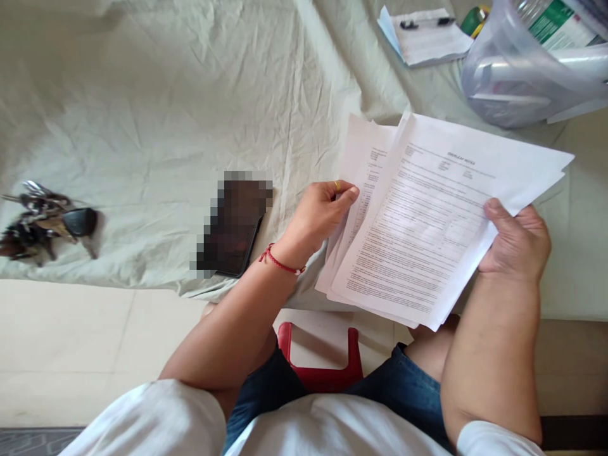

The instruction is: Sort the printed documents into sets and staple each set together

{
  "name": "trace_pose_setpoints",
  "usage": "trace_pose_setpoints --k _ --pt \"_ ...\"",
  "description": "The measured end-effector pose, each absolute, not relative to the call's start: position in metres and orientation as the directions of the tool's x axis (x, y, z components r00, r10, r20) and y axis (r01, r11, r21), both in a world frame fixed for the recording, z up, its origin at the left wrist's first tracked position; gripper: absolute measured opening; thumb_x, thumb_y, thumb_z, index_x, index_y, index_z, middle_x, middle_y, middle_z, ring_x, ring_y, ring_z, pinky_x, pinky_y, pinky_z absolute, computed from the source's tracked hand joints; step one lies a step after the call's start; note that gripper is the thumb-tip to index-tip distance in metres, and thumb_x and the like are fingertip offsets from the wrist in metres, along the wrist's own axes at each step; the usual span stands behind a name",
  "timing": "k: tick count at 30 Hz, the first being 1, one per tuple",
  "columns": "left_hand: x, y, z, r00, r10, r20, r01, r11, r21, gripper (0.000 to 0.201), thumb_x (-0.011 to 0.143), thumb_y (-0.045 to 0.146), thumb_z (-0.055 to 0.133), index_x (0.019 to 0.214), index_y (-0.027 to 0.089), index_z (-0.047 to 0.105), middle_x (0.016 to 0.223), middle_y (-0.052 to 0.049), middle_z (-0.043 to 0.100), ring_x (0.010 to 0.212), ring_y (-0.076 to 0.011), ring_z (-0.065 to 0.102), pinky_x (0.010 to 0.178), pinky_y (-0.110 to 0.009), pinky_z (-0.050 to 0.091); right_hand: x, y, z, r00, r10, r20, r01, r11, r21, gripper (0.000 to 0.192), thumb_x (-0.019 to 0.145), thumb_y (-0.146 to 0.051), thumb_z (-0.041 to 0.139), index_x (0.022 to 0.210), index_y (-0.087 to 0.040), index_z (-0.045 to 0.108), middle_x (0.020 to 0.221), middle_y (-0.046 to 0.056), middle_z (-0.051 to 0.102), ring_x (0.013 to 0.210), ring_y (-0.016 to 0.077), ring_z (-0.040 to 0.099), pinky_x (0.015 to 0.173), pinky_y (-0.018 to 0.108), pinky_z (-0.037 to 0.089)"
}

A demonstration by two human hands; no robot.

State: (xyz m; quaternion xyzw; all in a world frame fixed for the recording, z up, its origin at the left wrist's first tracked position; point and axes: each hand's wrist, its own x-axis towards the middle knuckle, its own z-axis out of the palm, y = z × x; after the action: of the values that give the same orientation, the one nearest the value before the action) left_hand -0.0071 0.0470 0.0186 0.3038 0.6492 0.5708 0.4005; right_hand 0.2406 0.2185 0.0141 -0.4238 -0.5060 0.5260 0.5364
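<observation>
A stack of printed white papers point(427, 215) is held tilted above the edge of a cloth-covered surface point(190, 95). My right hand point(515, 240) grips the stack's right edge, thumb on top of the front sheet. My left hand point(320, 212), with a ring and a red string bracelet on the wrist, pinches the left edge of the sheets behind the front one. The sheets are fanned slightly apart at the top.
A dark phone point(232, 231) lies left of my left hand. A bunch of keys point(45, 221) rests at far left. Paper with a pen point(427, 35) and a clear plastic container point(527, 63) sit at the back right. A red stool point(323, 367) shows between my knees.
</observation>
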Motion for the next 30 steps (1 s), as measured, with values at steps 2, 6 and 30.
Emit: trace_pose_setpoints --k 2,6,30 --pt "-0.007 0.046 0.021 -0.484 0.855 -0.187 -0.075 0.172 0.982 0.026 0.098 0.028 0.068 0.073 0.019 0.068 0.071 -0.002 0.054 0.067 -0.0163 0.048 0.061 -0.030 0.036 0.240 0.218 0.014 -0.071 0.993 0.096 -0.138 0.086 -0.987 0.044 0.056 -0.024 0.095 0.099 -0.019 0.087 0.105 0.004 0.086 0.101 0.0245 0.081 0.116 0.059 0.061" --pt "-0.005 0.044 0.027 -0.485 0.840 -0.244 -0.062 0.245 0.968 0.033 0.098 0.022 0.067 0.066 0.018 0.061 0.063 0.001 0.041 0.059 -0.0118 0.032 0.056 -0.030 0.024 0.239 0.217 0.013 -0.082 0.992 0.098 -0.141 0.086 -0.986 0.044 0.057 -0.024 0.095 0.099 -0.020 0.087 0.105 0.004 0.086 0.100 0.0235 0.081 0.114 0.057 0.062" --pt "0.001 0.052 0.015 -0.679 0.702 -0.218 -0.223 0.085 0.971 0.038 0.115 0.024 0.052 0.079 0.022 0.041 0.076 0.002 0.036 0.066 -0.0145 0.035 0.065 -0.027 0.035 0.236 0.224 -0.002 -0.028 0.994 0.108 -0.039 0.107 -0.994 0.048 0.054 -0.020 0.090 0.101 -0.017 0.086 0.107 0.005 0.085 0.103 0.0253 0.081 0.120 0.058 0.057"
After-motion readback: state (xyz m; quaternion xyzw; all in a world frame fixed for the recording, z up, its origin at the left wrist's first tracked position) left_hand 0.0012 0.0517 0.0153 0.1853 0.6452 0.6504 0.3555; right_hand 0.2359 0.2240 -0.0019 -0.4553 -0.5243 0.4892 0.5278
